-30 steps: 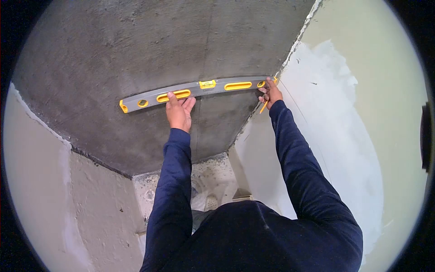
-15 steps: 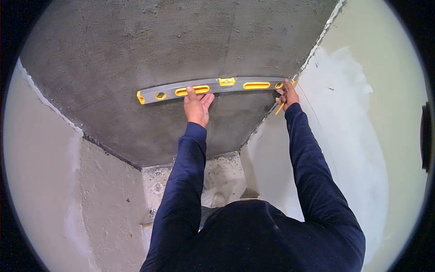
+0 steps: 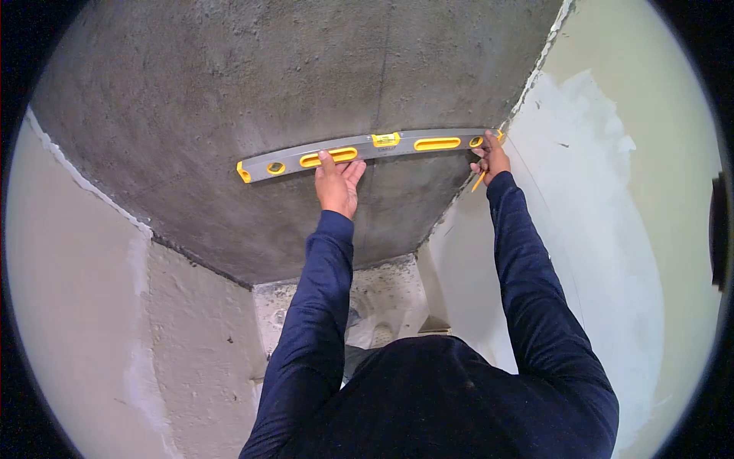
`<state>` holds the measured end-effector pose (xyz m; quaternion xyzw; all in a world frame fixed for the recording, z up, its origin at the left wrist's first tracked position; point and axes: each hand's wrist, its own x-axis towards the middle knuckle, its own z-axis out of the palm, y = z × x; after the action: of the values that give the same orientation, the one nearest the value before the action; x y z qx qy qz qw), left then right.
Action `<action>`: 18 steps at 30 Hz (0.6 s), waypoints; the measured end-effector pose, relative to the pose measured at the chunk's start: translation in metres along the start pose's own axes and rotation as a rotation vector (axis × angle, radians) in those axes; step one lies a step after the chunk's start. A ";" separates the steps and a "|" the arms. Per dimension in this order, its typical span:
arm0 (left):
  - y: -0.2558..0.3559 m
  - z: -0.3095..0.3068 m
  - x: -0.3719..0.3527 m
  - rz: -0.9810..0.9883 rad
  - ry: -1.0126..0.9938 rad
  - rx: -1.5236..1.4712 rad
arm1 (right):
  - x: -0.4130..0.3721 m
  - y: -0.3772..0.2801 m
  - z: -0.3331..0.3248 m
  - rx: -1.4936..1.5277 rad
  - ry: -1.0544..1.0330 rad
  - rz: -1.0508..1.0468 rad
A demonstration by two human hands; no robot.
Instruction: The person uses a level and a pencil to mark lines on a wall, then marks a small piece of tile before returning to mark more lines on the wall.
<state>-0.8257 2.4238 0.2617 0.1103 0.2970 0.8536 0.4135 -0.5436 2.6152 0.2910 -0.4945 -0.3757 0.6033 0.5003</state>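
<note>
1. Our left hand point(image 3: 338, 183) lies against the rough grey cement wall point(image 3: 252, 76). Its fingers are stretched out and almost fully open, and the tips press on the long grey metal spirit level with yellow grip slots point(image 3: 367, 151). The hand grips nothing; it only pushes.
2. Our right hand point(image 3: 492, 157) sits at the level's right end. Its fingers are curled shut around a thin yellow pencil point(image 3: 479, 182), whose end pokes out below the hand.
3. The level lies roughly horizontal across the cement wall. Its right end is at the corner with the white-skimmed plaster wall point(image 3: 604, 199), and its left end is unsupported.
4. We judge that only pressure keeps the level up. If the left palm eases off, the free left end could sag or slide down the wall.
5. The right hand is both steadying the level and holding the pencil. Shifting the pencil could nudge that end out of place, or the pencil could slip out.
6. The cement is coarse and unfinished, so we think grit might rock the level.
7. The space is a narrow recess, with a pale plastered wall point(image 3: 76, 306) on the left. A speckled, dusty floor point(image 3: 382, 294) shows far below between our dark blue sleeves.
</note>
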 end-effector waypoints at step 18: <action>-0.002 -0.005 -0.001 0.021 -0.015 -0.011 | 0.017 0.007 -0.006 -0.049 -0.050 0.008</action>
<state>-0.8258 2.4220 0.2562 0.1174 0.2881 0.8587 0.4072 -0.5400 2.6304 0.2790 -0.4930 -0.4010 0.6079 0.4762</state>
